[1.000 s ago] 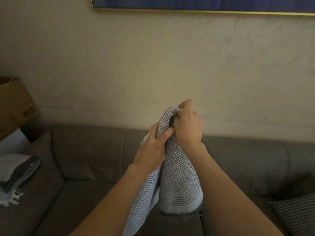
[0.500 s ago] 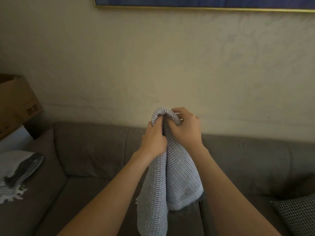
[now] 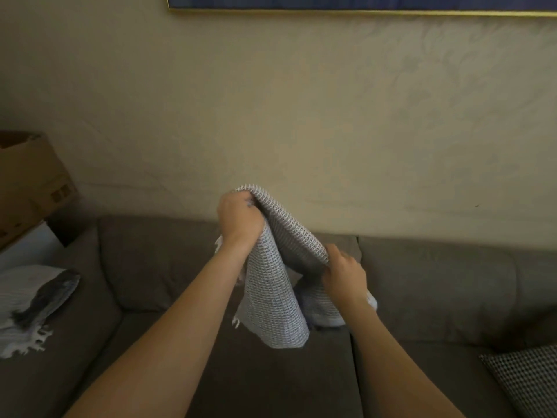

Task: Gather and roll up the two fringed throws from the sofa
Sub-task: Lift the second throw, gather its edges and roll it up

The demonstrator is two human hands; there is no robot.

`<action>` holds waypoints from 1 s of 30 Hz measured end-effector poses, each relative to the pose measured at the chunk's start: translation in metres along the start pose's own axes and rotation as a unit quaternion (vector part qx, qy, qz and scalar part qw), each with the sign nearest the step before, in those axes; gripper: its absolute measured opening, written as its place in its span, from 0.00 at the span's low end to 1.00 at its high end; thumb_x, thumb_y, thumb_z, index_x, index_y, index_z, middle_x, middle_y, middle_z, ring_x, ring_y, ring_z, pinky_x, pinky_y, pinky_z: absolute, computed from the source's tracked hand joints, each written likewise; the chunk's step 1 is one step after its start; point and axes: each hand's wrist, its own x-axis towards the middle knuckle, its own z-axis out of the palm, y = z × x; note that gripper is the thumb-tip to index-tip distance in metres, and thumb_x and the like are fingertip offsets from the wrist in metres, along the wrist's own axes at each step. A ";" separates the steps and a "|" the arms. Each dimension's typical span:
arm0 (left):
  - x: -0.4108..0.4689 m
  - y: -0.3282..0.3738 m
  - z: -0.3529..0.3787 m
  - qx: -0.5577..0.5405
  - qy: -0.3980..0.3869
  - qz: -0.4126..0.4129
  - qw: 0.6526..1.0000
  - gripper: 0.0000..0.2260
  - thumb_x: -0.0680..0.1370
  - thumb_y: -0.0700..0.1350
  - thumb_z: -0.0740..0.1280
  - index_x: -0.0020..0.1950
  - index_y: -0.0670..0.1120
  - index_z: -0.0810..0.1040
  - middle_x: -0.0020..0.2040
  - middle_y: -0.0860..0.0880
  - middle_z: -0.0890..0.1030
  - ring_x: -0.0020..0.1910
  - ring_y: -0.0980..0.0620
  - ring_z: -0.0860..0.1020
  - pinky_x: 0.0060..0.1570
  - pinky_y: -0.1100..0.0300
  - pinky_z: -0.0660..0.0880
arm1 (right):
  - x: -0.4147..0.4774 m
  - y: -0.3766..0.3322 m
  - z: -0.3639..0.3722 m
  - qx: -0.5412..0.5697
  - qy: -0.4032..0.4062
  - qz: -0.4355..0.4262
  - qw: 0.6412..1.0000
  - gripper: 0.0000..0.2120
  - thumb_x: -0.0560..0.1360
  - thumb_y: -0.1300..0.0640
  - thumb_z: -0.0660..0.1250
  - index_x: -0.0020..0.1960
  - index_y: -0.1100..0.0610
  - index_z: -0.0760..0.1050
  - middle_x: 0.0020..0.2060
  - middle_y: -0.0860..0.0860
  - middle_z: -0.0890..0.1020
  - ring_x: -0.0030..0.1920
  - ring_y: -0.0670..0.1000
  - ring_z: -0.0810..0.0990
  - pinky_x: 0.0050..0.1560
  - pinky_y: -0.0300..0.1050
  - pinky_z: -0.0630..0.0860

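Note:
A grey waffle-weave throw (image 3: 272,285) with white fringe hangs in the air above the sofa seat, draped between both hands. My left hand (image 3: 239,220) grips its top edge, held high. My right hand (image 3: 343,274) grips the cloth lower and to the right, so the fabric slopes down between them. A second throw (image 3: 33,300), white with a dark stripe and fringe, lies crumpled on the sofa's left end, away from both hands.
The grey-brown sofa (image 3: 437,285) runs along a beige wall. A cardboard box (image 3: 28,188) stands at the far left beside the sofa. A black-and-white checked cushion (image 3: 530,378) sits at the right. A framed picture (image 3: 361,4) hangs above.
My hands were together at the top of the throw. My right hand has slid down and to the right along the cloth, while my left hand stayed high and shifted left.

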 end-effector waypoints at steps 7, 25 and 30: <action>-0.012 0.021 0.007 0.021 -0.033 0.024 0.999 0.19 0.81 0.32 0.59 0.70 0.43 0.77 0.71 0.44 0.70 0.56 0.47 0.74 0.62 0.54 0.72 | -0.004 -0.020 0.025 0.087 -0.051 -0.061 0.993 0.11 0.77 0.58 0.65 0.59 0.55 0.71 0.41 0.54 0.80 0.37 0.61 0.78 0.34 0.47 0.64; -0.015 0.021 0.004 -0.043 0.001 0.024 0.999 0.16 0.81 0.33 0.56 0.66 0.41 0.75 0.78 0.42 0.64 0.70 0.44 0.71 0.65 0.62 0.61 | -0.044 -0.043 0.051 0.043 -0.044 0.008 0.998 0.26 0.73 0.26 0.62 0.54 0.45 0.82 0.81 0.54 0.57 0.77 0.60 0.58 0.72 0.64 0.63; -0.012 0.018 0.005 -0.020 0.018 0.026 0.999 0.06 0.82 0.33 0.59 0.56 0.39 0.74 0.83 0.45 0.55 0.53 0.52 0.74 0.56 0.59 0.67 | -0.032 -0.025 0.045 0.132 -0.146 0.040 0.980 0.13 0.67 0.44 0.70 0.37 0.54 0.77 0.51 0.49 0.70 0.55 0.54 0.69 0.60 0.56 0.68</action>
